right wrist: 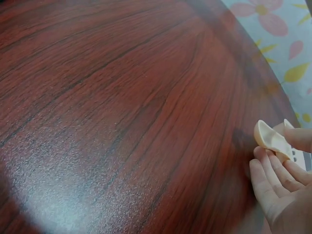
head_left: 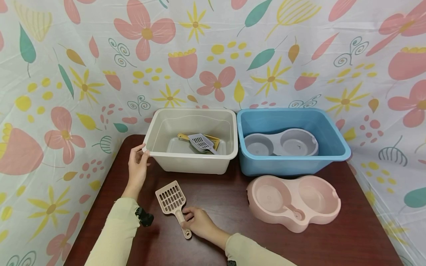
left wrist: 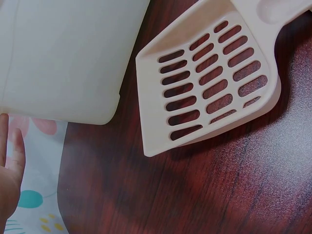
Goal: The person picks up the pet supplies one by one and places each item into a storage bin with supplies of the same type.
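Observation:
A beige litter scoop (head_left: 171,199) with a slotted head lies at an angle near the table's front. My right hand (head_left: 198,223) pinches its handle between thumb and fingers; the right wrist view shows this hand (right wrist: 285,183) with the handle end (right wrist: 268,136) between them. At the left front corner of an off-white litter box (head_left: 189,163), my left hand (head_left: 138,168) touches the rim with fairly straight fingers. The left wrist view has part of that hand (left wrist: 9,180) beside the box wall (left wrist: 63,63), with the scoop's slotted head (left wrist: 209,78) close up.
A grey scoop (head_left: 202,142) and a yellow-handled tool (head_left: 183,136) lie inside the off-white box. Right of it, a blue litter box (head_left: 293,166) holds a grey double bowl (head_left: 276,138). A pink double bowl (head_left: 296,192) sits in front, on the dark wooden table (head_left: 233,207).

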`<state>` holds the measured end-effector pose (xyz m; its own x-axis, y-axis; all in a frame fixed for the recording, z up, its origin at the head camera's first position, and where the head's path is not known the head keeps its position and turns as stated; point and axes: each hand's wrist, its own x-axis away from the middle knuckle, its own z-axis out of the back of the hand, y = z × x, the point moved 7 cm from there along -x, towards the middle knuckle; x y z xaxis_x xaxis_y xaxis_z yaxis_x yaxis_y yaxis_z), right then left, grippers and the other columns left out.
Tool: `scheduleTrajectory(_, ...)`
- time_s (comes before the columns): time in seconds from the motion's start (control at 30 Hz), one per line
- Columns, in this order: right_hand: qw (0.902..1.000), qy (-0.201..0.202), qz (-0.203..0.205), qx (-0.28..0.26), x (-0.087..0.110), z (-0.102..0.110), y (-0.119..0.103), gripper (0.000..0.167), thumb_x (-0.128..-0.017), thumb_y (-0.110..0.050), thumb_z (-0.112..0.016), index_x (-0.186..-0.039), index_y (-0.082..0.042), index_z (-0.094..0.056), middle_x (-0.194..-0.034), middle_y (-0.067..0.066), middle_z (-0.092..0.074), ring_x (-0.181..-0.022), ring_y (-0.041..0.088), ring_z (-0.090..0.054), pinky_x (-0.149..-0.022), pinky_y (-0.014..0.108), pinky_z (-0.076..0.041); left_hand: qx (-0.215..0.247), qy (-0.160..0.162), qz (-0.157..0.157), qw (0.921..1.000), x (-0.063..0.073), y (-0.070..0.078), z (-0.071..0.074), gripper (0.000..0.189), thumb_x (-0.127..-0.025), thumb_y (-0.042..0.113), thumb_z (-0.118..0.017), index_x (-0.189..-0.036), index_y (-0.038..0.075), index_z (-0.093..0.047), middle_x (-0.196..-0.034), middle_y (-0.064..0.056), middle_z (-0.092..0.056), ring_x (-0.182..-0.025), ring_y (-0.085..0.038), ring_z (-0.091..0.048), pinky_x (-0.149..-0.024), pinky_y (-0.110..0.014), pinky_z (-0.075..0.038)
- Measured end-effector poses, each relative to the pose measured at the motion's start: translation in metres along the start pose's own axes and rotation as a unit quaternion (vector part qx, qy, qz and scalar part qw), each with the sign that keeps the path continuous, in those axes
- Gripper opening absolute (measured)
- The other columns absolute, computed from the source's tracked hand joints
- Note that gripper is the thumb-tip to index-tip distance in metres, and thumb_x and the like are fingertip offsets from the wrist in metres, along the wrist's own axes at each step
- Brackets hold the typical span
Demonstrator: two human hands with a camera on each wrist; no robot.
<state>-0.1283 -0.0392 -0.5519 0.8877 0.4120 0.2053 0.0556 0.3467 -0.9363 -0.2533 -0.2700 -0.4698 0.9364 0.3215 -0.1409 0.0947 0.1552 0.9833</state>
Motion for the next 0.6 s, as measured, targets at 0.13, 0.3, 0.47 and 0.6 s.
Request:
scheduleTrajectory(0.13, 1.0000, -0.004, -0.002, -0.004, -0.0003, -0.0008, -0.0006, 0.041, -0.077, 0.002, -0.079, -0.115, 0.006, -0.064, -0.087, 0.008, -0.066, -0.067, 0.010, -0.060, -0.059, 0.024, -0.050, -0.001, 0.002, 0.002, 1.0000, 0.0006, 0.0004, -0.0003, 0.038, -0.105, 0.022, -0.050, -0.140, 0.007, -0.045, -0.122, -0.012, -0.054, -0.100, -0.010, -0.053, -0.075, -0.021, -0.047)
scheduleTrajectory(0.3, 1.0000, -0.006, -0.005, 0.000, -0.0005, -0.0028, 0.0007, 0.046, -0.075, 0.002, -0.081, -0.117, 0.005, -0.063, -0.085, 0.005, -0.066, -0.064, 0.009, -0.059, -0.057, 0.024, -0.049, 0.000, 0.002, 0.000, 1.0000, 0.0017, 0.0018, -0.0008, 0.038, -0.105, 0.021, -0.051, -0.140, 0.007, -0.045, -0.125, -0.015, -0.055, -0.100, -0.011, -0.053, -0.078, -0.028, -0.048)
scheduleTrajectory(0.47, 0.9998, -0.007, -0.015, 0.013, -0.0013, -0.0047, 0.0041, 0.047, -0.075, 0.002, -0.083, -0.117, 0.002, -0.064, -0.083, 0.001, -0.064, -0.063, 0.008, -0.057, -0.056, 0.024, -0.048, 0.000, 0.002, 0.000, 1.0000, 0.0019, 0.0018, -0.0012, 0.038, -0.105, 0.020, -0.051, -0.140, 0.007, -0.045, -0.124, -0.016, -0.054, -0.100, -0.012, -0.053, -0.080, -0.033, -0.048)
scheduleTrajectory(0.6, 0.9996, -0.011, -0.024, 0.013, -0.0007, -0.0056, 0.0045, 0.048, -0.074, 0.003, -0.083, -0.119, 0.001, -0.064, -0.083, 0.000, -0.063, -0.063, 0.008, -0.057, -0.056, 0.024, -0.049, 0.001, 0.002, -0.001, 1.0000, 0.0015, 0.0019, -0.0011, 0.038, -0.105, 0.020, -0.050, -0.140, 0.007, -0.044, -0.125, -0.017, -0.054, -0.100, -0.012, -0.053, -0.079, -0.031, -0.048)
